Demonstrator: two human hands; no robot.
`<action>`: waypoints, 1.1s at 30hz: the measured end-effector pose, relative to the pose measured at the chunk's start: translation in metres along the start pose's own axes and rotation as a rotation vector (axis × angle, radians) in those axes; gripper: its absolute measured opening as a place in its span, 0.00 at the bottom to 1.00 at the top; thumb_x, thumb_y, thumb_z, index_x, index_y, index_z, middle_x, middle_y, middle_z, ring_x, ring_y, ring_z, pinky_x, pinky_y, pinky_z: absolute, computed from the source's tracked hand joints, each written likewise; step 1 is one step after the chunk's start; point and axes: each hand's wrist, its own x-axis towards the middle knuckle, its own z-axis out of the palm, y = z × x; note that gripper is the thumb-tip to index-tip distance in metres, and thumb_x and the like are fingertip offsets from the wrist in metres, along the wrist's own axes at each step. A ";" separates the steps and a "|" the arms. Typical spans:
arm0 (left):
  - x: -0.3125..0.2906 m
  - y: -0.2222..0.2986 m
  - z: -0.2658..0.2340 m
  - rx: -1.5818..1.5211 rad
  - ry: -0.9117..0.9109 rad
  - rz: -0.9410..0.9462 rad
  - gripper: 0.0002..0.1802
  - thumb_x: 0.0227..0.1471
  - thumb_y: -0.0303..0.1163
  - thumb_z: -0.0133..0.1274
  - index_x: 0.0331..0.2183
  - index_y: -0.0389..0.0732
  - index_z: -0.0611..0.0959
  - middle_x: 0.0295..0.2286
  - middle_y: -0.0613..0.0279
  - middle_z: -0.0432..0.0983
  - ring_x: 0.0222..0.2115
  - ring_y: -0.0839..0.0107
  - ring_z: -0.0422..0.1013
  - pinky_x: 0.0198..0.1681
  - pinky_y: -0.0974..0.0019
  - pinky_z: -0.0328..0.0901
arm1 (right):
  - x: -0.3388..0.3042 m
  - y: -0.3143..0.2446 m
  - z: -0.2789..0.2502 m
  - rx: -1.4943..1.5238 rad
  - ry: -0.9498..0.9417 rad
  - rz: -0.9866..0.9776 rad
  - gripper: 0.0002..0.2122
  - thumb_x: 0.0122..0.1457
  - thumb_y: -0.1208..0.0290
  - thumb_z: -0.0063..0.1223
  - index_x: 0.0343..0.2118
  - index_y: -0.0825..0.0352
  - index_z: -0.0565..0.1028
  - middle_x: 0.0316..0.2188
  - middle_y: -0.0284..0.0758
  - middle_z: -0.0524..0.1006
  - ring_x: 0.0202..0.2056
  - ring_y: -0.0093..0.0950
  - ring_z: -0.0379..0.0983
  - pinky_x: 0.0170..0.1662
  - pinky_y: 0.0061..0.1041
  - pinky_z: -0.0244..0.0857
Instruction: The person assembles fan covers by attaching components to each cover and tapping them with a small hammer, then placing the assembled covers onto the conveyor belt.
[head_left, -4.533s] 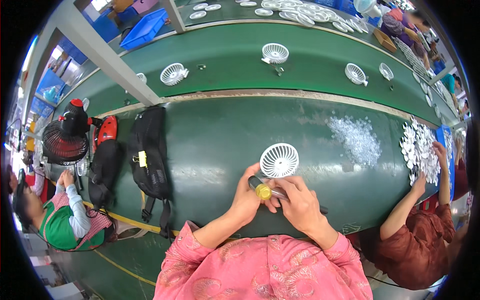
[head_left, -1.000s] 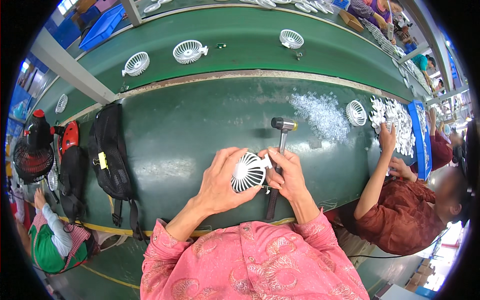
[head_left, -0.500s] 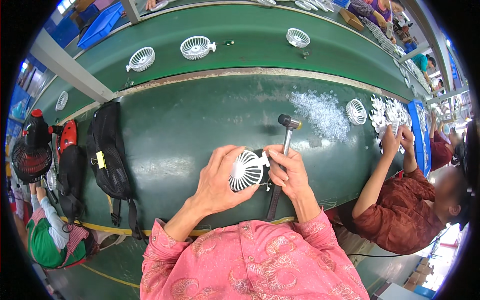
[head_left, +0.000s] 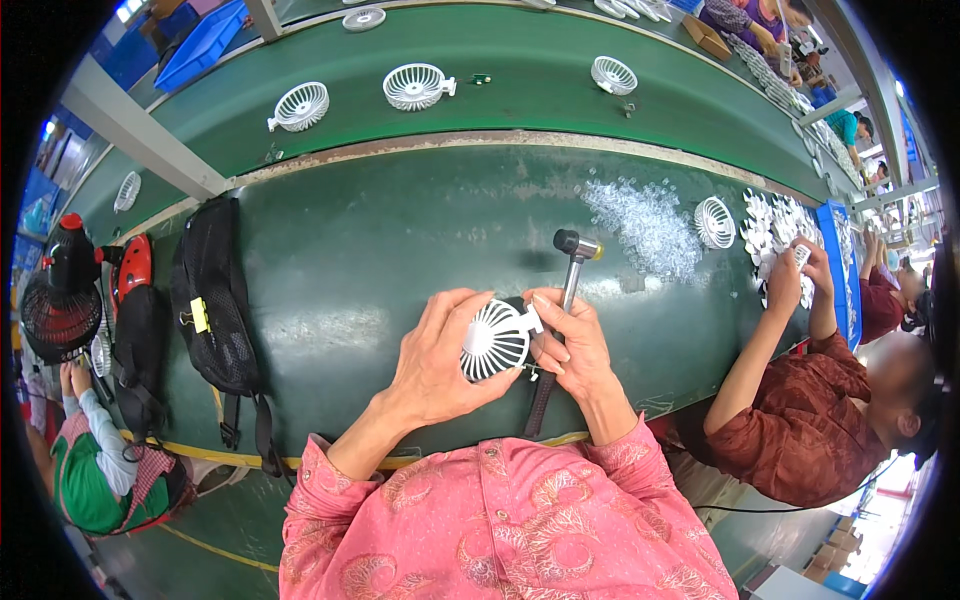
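Note:
In front of my chest, my left hand [head_left: 437, 352] curls around a white slatted fan housing [head_left: 497, 340], fingers closed on its rim. My right hand [head_left: 577, 345] pinches the housing's side tab between thumb and fingers. A small metal piece and thin wire [head_left: 532, 372] show below the tab. Under my right hand runs a hammer [head_left: 578, 245] with a black and yellow double head and a dark grip; its handle passes behind the fingers, and I cannot tell whether the palm holds it or it rests on the table.
Clear small plastic pieces [head_left: 645, 225] lie spread beside another fan housing [head_left: 714, 222]. A black backpack [head_left: 215, 300] is at left. Beyond, a green conveyor [head_left: 520, 100] carries housings. At right, a co-worker's hands [head_left: 797, 275] hold a small white part beside a white heap and blue bin [head_left: 840, 270].
The conveyor's housings have shifted right, and a white disc has come into view at the far edge. The hammer's lower end has swung slightly left. My hold on the housing looks nearly the same.

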 end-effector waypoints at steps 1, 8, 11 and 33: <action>0.000 0.000 0.000 -0.001 0.000 -0.001 0.41 0.36 0.39 0.68 0.52 0.37 0.71 0.46 0.51 0.66 0.46 0.52 0.68 0.45 0.55 0.69 | 0.000 0.001 -0.001 0.000 0.001 0.001 0.08 0.63 0.72 0.52 0.39 0.73 0.76 0.16 0.27 0.68 0.08 0.12 0.51 0.10 0.15 0.47; -0.001 -0.002 0.001 -0.016 -0.004 -0.018 0.41 0.36 0.39 0.68 0.52 0.37 0.71 0.46 0.51 0.66 0.46 0.53 0.69 0.44 0.55 0.69 | 0.000 0.002 0.000 -0.006 -0.002 0.009 0.10 0.63 0.70 0.52 0.39 0.73 0.76 0.15 0.26 0.68 0.08 0.12 0.51 0.09 0.15 0.46; 0.000 -0.003 0.001 -0.016 0.000 -0.010 0.41 0.36 0.39 0.68 0.52 0.37 0.71 0.46 0.51 0.67 0.45 0.52 0.69 0.44 0.55 0.69 | 0.000 0.002 -0.001 -0.015 -0.015 0.008 0.10 0.63 0.69 0.51 0.38 0.73 0.76 0.15 0.27 0.67 0.08 0.12 0.51 0.09 0.15 0.46; 0.001 -0.003 -0.001 -0.014 -0.029 0.000 0.41 0.36 0.39 0.68 0.52 0.37 0.71 0.46 0.51 0.67 0.45 0.53 0.69 0.45 0.55 0.69 | 0.006 0.007 -0.010 0.056 -0.058 -0.009 0.09 0.63 0.72 0.51 0.37 0.74 0.76 0.22 0.31 0.73 0.08 0.12 0.51 0.09 0.15 0.49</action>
